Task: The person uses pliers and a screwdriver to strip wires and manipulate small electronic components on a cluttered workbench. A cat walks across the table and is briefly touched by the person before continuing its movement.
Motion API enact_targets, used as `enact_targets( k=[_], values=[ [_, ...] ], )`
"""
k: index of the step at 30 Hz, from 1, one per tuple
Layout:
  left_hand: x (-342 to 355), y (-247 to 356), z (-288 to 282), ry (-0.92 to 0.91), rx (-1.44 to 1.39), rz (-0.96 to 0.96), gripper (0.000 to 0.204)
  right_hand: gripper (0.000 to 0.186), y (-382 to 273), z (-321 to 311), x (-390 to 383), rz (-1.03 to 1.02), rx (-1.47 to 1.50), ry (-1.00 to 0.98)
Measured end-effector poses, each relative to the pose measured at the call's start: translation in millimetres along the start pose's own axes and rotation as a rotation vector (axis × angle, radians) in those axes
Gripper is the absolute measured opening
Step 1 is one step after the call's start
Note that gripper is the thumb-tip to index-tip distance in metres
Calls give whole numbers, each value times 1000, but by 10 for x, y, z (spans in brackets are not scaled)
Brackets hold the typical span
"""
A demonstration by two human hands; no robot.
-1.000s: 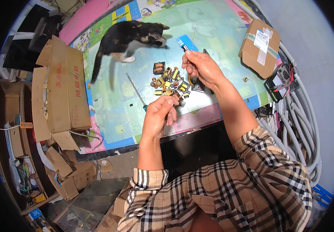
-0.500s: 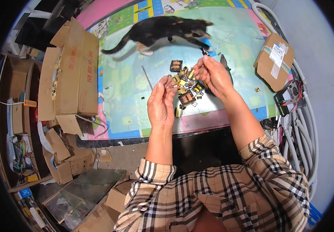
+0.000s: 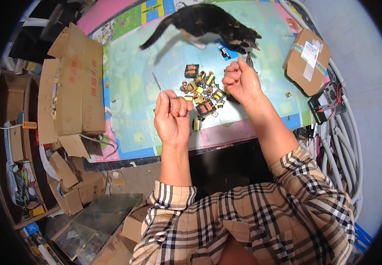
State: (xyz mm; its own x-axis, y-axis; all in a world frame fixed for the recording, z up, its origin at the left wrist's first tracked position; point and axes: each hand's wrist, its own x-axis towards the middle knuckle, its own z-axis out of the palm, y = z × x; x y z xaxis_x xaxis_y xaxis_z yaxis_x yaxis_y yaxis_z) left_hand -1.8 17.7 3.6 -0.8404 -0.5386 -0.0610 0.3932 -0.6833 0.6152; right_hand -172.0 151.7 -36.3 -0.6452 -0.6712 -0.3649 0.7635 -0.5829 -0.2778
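Note:
My left hand (image 3: 172,117) is closed with curled fingers over the lower end of a screwdriver (image 3: 156,80); its grasp is hidden. My right hand (image 3: 243,81) has fingers pinched, contents too small to make out. Between and just beyond them lies a pile of small wound coils and transformers (image 3: 200,88). A larger coil block (image 3: 191,70) lies at its top. Behind my right hand is a dark tool (image 3: 249,62), partly hidden. A black cat (image 3: 204,24) bends over a blue card (image 3: 227,52), its front paw near my right fingertips.
An open cardboard box (image 3: 79,88) stands left. A cardboard piece (image 3: 308,62) and a black device with red leads (image 3: 323,104) are at the right edge of the mat-covered table (image 3: 133,128). Grey conduits (image 3: 350,150) run beside the wall; wooden shelves (image 3: 7,101) stand far left.
The cat has walked right, lowering its head toward the blue card. My left hand has moved left over the screwdriver's lower end, its fingers curling more. My view has shifted slightly.

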Motion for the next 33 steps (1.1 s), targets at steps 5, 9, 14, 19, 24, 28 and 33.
enact_targets(
  k=[5, 9, 14, 19, 24, 28, 33],
  values=[
    [-47, 44, 92, -60, 29, -40, 29, 43, -182, 139, -82, -80, 38, 82],
    [-56, -27, 94, -41, 37, -110, 29, 40, -271, 174, -114, -166, 81, 204],
    [-97, -37, 162, -38, 94, -108, 29, 36, -429, 110, -106, -249, 50, 176],
    [-116, -35, 143, -58, 131, -115, 29, 34, -523, 54, -91, -288, 19, 176],
    [-146, -8, 125, -75, 129, -99, 30, 31, -551, 61, -100, -317, 36, 210],
    [-128, 19, 69, -111, 98, -88, 28, 31, -557, 42, -86, -319, 42, 205],
    [-96, 27, 41, -73, 36, -142, 28, 27, -494, -22, -5, -306, 43, 281]
  ],
)
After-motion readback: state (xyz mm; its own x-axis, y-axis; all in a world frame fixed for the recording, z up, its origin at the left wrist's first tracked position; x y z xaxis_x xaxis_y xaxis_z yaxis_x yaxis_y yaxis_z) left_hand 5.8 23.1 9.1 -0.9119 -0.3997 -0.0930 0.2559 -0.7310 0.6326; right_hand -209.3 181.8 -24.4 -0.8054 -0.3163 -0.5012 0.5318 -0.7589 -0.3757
